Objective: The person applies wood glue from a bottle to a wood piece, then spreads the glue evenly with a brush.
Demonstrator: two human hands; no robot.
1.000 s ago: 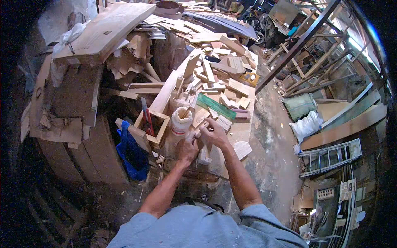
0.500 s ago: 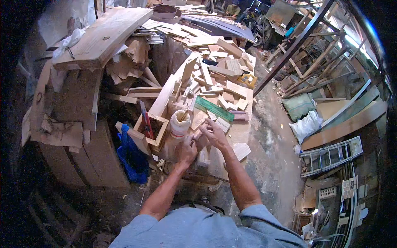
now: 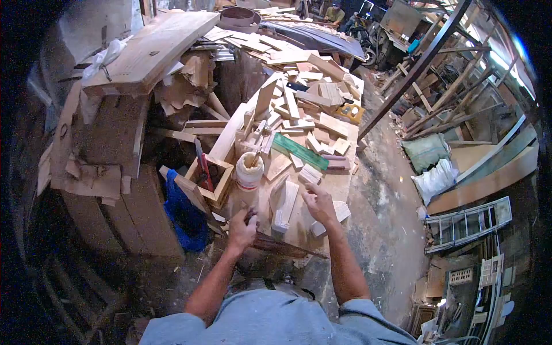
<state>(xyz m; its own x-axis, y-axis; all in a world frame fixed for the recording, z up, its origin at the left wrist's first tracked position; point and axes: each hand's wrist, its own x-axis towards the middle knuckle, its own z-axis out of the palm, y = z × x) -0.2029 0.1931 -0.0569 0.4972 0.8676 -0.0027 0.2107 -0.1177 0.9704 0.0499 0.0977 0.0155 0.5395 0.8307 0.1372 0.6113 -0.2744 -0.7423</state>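
My left hand [image 3: 242,230] is closed near the front edge of the workbench [image 3: 236,198], around a small dark thing I cannot make out. My right hand [image 3: 320,207] hovers on the right with fingers loosely bent and nothing visible in them. Between the hands lie pale wooden blocks [image 3: 284,208] set side by side. A white jar [image 3: 248,179] with a stick or brush handle in it stands beyond my left hand. Past the blocks are a green strip [image 3: 299,150] and a mauve piece [image 3: 336,165].
Many wood offcuts [image 3: 299,103] cover the far bench, with a yellow tool [image 3: 349,113] at its right edge. On the left are a wooden box [image 3: 223,198] holding a red tool, and a blue cloth or bag [image 3: 183,215]. A person [image 3: 333,14] is far back.
My hands were together over the blocks. My left hand has moved left and nearer to me, my right hand rightward. The blocks between them now show more fully.
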